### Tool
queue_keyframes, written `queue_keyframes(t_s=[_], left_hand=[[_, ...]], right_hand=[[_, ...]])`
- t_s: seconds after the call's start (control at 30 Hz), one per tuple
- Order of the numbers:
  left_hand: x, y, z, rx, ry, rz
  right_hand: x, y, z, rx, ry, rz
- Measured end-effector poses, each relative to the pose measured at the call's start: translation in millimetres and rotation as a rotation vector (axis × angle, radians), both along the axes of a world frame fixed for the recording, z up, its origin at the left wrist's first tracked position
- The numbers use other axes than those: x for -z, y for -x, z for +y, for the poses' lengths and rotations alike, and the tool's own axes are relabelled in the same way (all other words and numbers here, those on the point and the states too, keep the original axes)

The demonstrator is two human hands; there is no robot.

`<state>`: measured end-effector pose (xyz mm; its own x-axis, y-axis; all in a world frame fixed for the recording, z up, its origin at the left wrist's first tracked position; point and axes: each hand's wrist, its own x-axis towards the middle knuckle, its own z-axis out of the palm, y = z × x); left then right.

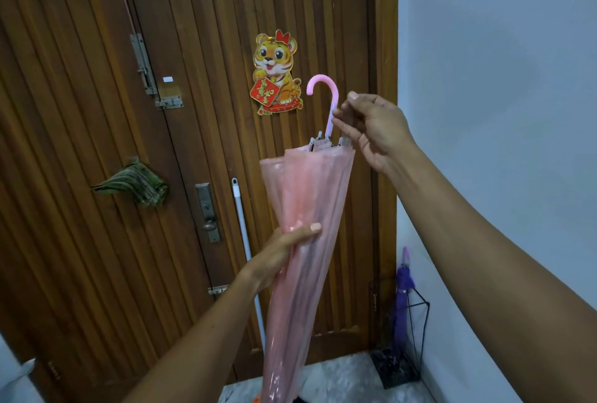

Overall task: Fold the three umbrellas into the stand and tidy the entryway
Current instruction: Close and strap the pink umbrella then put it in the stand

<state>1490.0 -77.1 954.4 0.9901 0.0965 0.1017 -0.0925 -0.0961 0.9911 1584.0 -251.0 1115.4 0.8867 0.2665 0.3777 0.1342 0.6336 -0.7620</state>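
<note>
A collapsed pink see-through umbrella (310, 208) is held handle-up in front of the door. My left hand (284, 254) wraps around its loose canopy at mid-length. My right hand (371, 129) pinches the shaft just below the pink hooked handle (324, 92). A folded purple umbrella (402, 292) stands in the black wire stand (416, 331) on the floor at the lower right, against the wall.
The brown slatted wooden door (193, 144) fills the view, with a tiger decoration (276, 72), bolts, and a lock with knob (208, 215). A green cloth (135, 186) hangs on the door. A white pole (245, 247) leans by it. The pale wall (500, 111) is on the right.
</note>
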Motion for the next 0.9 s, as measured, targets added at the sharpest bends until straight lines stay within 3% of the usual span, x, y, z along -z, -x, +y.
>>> queue_keyframes(t_s=[0.23,0.43,0.6,0.73,0.9], left_hand=[[-5.7,-2.6,-0.6,-0.01,-0.011,-0.042],[-11.0,-10.6,-4.0,-0.117,0.08,-0.091],[-14.6,-13.9,-1.7,-0.206,0.115,-0.091],[-21.9,-16.6,-1.4,-0.257,0.194,-0.076],[-31.2,-20.0,-2.7,-0.284,0.229,-0.012]], right_hand=[[-24.6,4.3,7.8,0.052,0.064,-0.134],[-23.8,24.3,13.3,-0.15,0.069,-0.274],[-18.1,38.4,6.5,-0.333,0.021,-0.251],[0.3,45.7,5.0,-0.481,0.107,-0.243],[46.1,32.8,4.8,-0.488,0.186,0.007]])
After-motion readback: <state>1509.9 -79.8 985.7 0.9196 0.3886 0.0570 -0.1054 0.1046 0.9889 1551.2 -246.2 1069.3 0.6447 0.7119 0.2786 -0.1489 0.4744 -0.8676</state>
